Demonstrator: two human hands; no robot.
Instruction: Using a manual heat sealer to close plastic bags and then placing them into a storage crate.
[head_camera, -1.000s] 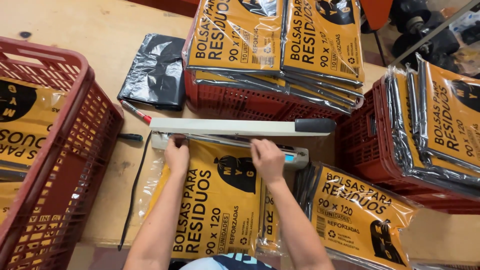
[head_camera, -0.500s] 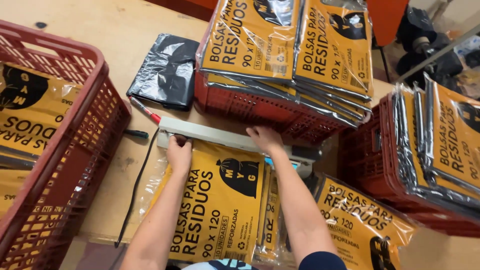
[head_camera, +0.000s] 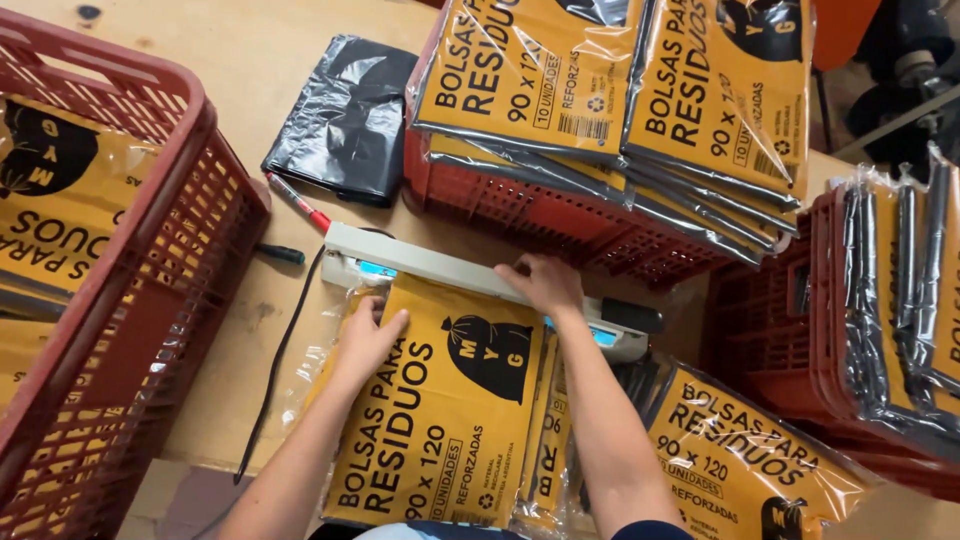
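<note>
Your hands work at the sealer.
Your left hand lies flat on the yellow pack; your right hand presses the white sealer bar, fingers spread, mid-frame.

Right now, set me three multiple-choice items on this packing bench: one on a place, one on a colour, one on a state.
1. Where does the left hand rest?
A. on the yellow packet lying before the sealer
B. inside the red crate at far left
C. on the black folded bags

2. What colour is the cap of the pen beside the black folded bags?
A. green
B. red
C. white

3. How does the sealer arm stand?
A. lifted high
B. taken off
C. down, under the right hand

Answers:
1 A: its palm lies flat on the packet's upper left corner.
2 B: the tip by the sealer's end is red.
3 C: the right hand presses on the bar, which lies low over the packet's top edge.
</note>
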